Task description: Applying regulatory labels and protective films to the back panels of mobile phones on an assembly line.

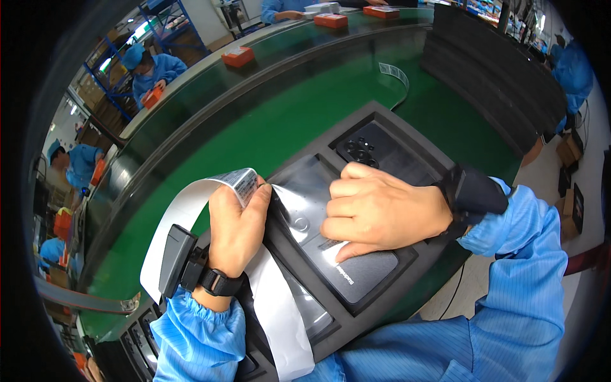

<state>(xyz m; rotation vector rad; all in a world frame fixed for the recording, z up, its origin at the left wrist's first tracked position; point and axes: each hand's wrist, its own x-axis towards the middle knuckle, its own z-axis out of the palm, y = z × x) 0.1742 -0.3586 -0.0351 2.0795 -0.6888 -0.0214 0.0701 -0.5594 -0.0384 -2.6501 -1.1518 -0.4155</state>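
Two hands over dark foam tray [407, 137] on green table [267, 121]: left hand [234, 224], grip pinching label strip [191, 197] taut for feeding, right hand [382, 210], fingers curled, thumb pressing label onto dark phone [356, 270] seated in tray slot.

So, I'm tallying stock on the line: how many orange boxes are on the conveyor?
3 that show clearly: one orange box on the near left stretch, one top centre, one just right of it. Others may be hidden; a co-worker at left holds something orange too.
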